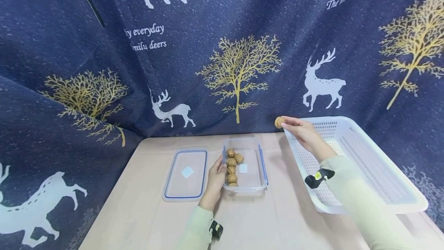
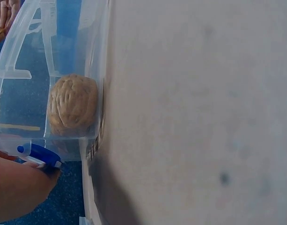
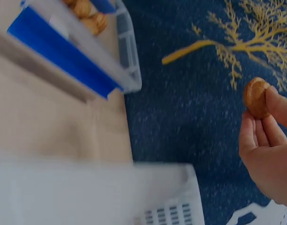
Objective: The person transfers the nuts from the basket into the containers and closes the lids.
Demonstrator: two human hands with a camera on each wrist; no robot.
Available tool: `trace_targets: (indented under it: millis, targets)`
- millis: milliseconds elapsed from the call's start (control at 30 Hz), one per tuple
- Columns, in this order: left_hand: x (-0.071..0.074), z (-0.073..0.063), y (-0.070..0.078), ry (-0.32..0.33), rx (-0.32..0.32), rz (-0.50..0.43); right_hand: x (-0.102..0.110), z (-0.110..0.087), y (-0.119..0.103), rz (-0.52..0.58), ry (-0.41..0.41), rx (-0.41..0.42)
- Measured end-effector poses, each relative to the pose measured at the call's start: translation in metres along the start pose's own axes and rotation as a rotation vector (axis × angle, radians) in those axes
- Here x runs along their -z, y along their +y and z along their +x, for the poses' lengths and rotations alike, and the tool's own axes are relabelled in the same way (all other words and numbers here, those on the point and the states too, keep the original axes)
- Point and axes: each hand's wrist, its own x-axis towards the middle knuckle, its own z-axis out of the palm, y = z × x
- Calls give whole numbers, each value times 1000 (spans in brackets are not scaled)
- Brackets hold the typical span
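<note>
In the head view, my right hand (image 1: 303, 132) pinches a walnut (image 1: 279, 122) between thumb and fingertips, raised above the back left corner of a white plastic basket (image 1: 376, 142). The right wrist view shows the same walnut (image 3: 257, 97) at the fingertips. My left hand (image 1: 216, 176) grips the left side of a clear plastic food container (image 1: 253, 184) with blue clips. Several walnuts (image 1: 231, 169) lie inside, mostly in a row along its left wall, with one beside the row. Close up in the left wrist view, a walnut (image 2: 73, 105) shows through the container wall.
A clear lid (image 1: 185, 194) with a blue seal lies flat left of the container. The basket has slotted walls and stands at the table's right. Behind the pale table (image 1: 138, 203) hangs a dark blue cloth (image 1: 208, 22) with deer and trees.
</note>
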Motion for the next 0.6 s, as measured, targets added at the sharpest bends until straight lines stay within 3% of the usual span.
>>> trace_targets:
  millis: [400,600]
  targets:
    - [1,3,-3,-21,-19,-11,-43,7,-5,44,45,-48]
    - [2,16,-20,-21,-13,-22,-61,10,2,66,43,-34]
